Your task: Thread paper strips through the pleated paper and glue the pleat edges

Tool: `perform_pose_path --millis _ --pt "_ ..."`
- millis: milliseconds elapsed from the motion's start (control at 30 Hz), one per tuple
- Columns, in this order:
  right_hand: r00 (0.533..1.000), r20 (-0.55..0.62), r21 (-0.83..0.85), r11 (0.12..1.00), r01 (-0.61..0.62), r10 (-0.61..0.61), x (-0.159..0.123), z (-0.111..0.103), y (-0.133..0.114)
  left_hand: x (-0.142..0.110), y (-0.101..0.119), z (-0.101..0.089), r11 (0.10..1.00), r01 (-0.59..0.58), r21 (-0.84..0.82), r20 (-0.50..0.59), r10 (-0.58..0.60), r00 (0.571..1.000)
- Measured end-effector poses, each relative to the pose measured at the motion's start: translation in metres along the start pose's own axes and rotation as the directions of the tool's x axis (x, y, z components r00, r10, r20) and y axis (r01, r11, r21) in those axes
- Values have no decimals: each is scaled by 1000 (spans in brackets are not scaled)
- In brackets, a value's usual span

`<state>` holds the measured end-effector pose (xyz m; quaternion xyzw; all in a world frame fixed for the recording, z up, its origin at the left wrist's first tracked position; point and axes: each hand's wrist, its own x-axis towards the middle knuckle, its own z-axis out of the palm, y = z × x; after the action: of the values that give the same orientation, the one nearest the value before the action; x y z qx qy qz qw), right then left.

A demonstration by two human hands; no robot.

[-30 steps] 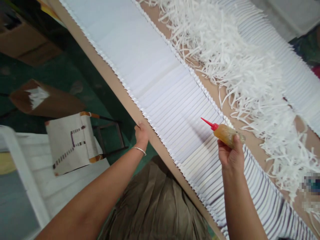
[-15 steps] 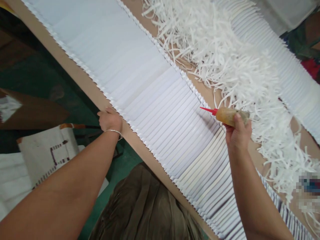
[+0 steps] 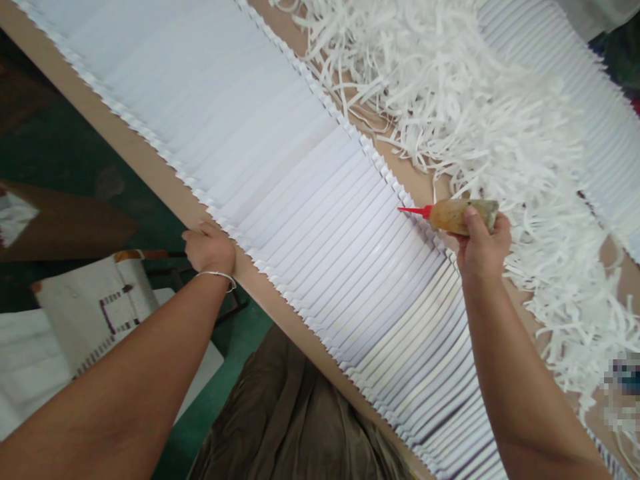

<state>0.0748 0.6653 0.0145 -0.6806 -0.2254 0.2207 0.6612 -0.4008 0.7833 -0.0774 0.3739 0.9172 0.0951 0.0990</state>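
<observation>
My right hand [image 3: 483, 247] is closed around a yellowish squeeze glue bottle [image 3: 457, 215], which lies nearly level with its red nozzle pointing left. The nozzle tip is over the right-hand part of a long row of overlapping white strips [image 3: 320, 233]; whether it touches them I cannot tell. At the near edge of the brown table [image 3: 265, 287], my left hand [image 3: 210, 252] grips the board with curled fingers, close to the strips' folded left ends. A bracelet circles that wrist.
A heap of loose, curly white paper strips [image 3: 450, 100] lies beyond the row. Behind it runs a second row of layered strips [image 3: 595, 133]. Below the table on the left are a printed sack [image 3: 95, 307] and a brown carton [image 3: 65, 227] on the green floor.
The whole view has shifted slightly. My right hand has turned the glue bottle a little, and its nozzle is more level. My left hand keeps its hold on the table edge.
</observation>
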Motion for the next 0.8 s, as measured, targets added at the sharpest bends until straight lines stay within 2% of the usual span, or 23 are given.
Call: perform_pose_path --millis 333,567,800 --pt "996 67 34 997 -64 62 -33 -6 2 1 -2 1 999 -4 -51 3 4 1000" --pt "991 84 33 994 -103 100 -72 -9 3 3 -6 5 996 -40 -74 5 41 999" --pt "986 105 -60 991 -120 126 -117 -14 5 0 -3 2 995 -48 -86 12 49 999"
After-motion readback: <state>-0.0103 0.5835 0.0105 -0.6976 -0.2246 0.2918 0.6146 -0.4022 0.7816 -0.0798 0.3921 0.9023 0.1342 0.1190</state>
